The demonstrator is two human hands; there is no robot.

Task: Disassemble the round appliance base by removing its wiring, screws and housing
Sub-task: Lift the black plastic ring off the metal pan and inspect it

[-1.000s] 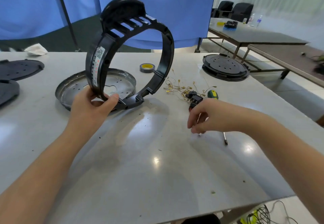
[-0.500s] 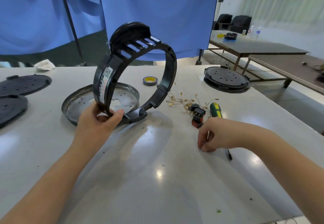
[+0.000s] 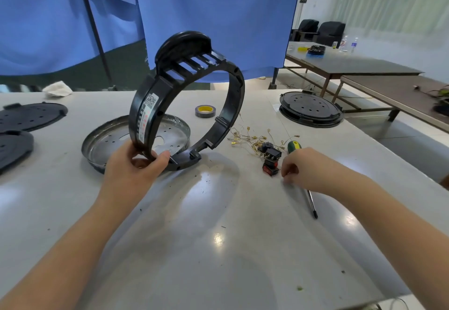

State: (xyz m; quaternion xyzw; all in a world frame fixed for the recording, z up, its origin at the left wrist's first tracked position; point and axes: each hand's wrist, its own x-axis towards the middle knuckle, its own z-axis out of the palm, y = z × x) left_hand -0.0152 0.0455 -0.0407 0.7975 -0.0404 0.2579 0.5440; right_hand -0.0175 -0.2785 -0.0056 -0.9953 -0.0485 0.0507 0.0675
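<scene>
Left hand point(image 3: 136, 166) grips black ring point(image 3: 184, 100) at its lower rim, as before; stood on edge, opening facing right-forward, bottom touching table point(image 3: 218, 249) beside metal pan point(image 3: 102, 144). Right hand point(image 3: 308, 168) now lower, fingers curled over screwdriver point(image 3: 312, 204); grip unclear. Wiring point(image 3: 252, 139) between. Open tabletop nearer.

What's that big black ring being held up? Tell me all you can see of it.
The black ring housing looks like hard plastic: an open hoop with a slotted grille and rounded cap at its top and a white label on its outer band. It stands on edge, its lower rim at the metal pan, gripped at the bottom by the left hand.
</scene>
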